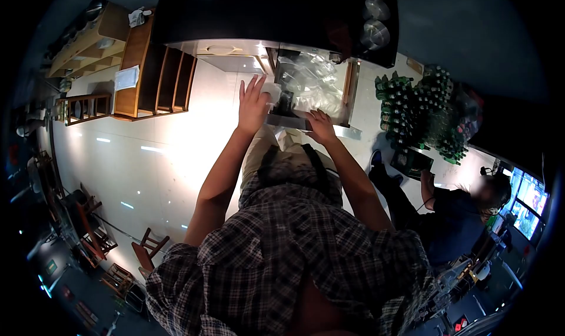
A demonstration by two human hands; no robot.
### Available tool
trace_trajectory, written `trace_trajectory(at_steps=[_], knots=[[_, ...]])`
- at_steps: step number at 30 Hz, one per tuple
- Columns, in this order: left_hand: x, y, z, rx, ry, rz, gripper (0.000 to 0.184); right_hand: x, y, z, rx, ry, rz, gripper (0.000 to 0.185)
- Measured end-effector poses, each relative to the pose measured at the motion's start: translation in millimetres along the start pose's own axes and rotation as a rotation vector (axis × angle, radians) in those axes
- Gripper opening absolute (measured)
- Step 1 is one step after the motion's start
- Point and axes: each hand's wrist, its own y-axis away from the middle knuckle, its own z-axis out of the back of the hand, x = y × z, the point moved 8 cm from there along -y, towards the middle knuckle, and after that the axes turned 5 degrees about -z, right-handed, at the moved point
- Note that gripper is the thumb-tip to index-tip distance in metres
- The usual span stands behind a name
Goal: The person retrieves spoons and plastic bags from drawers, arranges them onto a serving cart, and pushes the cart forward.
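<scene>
My left hand is raised at the left side of a pulled-out drawer. Its fingers point up and away, and a small whitish translucent piece sits against its thumb side, apparently held there; its kind is unclear. My right hand lies at the drawer's near edge, fingers reaching over the front panel and a little inward. Within the drawer is a heap of clear, crumpled plastic bags. Dark items lie along its left part, too dim to name.
Above the drawer is a black counter with stacked glasses. Many green bottles stand on the floor to the right. A person bends near a dark crate. Wooden shelves and chairs are at left.
</scene>
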Motion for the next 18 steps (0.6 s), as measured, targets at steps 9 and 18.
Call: trace_trajectory(at_steps=[9, 18], knots=[[-6, 13, -39, 0.163, -0.016, -0.028, 0.012, 2, -13, 7, -0.294, 0.168, 0.075, 0.029], [4, 12, -36, 0.172, -0.043, 0.060, 0.012, -20, -104, 71, -0.630, 0.256, -0.250, 0.026]])
